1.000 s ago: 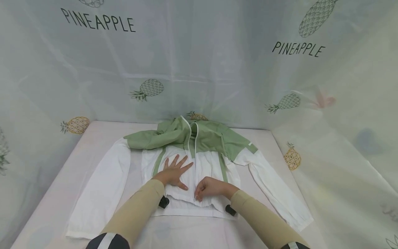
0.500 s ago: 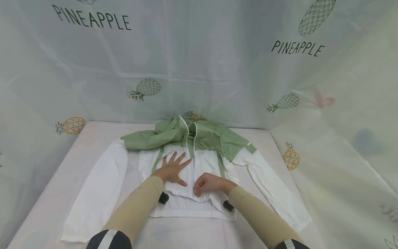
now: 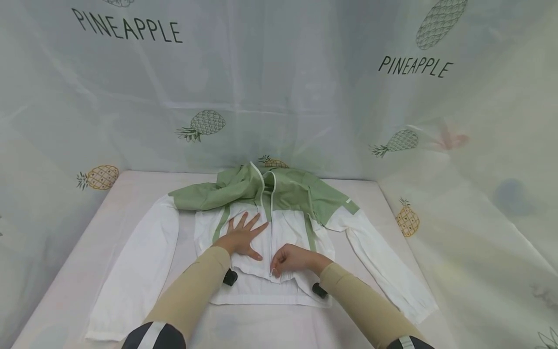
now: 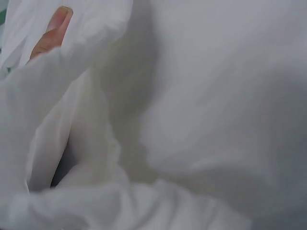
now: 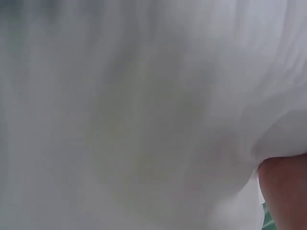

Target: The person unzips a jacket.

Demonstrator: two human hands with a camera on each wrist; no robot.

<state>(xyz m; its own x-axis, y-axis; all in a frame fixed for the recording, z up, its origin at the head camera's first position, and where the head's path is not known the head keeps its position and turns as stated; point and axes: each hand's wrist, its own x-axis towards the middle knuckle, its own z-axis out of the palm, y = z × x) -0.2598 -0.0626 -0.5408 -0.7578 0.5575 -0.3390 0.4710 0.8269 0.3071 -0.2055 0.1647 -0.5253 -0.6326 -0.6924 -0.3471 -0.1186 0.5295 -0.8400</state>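
A white and green jacket [image 3: 287, 228] lies front up, its sleeves spread to both sides and its green collar toward the back. My left hand [image 3: 241, 240] rests on the white front panel left of the zipper [image 3: 271, 232], fingers straight and spread. In the left wrist view its thumb [image 4: 56, 31] shows beyond the white fabric. At the zipper's lower end, near the front hem, my right hand [image 3: 294, 259] pinches the zipper between curled fingers. Whether it has the pull or the tape is too small to tell. White cloth fills most of the right wrist view, with part of a finger [image 5: 285, 191] at its edge.
The jacket lies on a table with a pale cover [image 3: 144, 186]. A pineapple-print curtain [image 3: 287, 87] hangs behind and at both sides. Black wrist cameras stick out beside the left wrist [image 3: 230, 277] and the right wrist [image 3: 319, 290], over the jacket's lower part.
Both hands and the jacket's front hem have shifted slightly toward the collar, baring more of the layer beneath. The head view has moved a little. The hands' grip and pose look the same.
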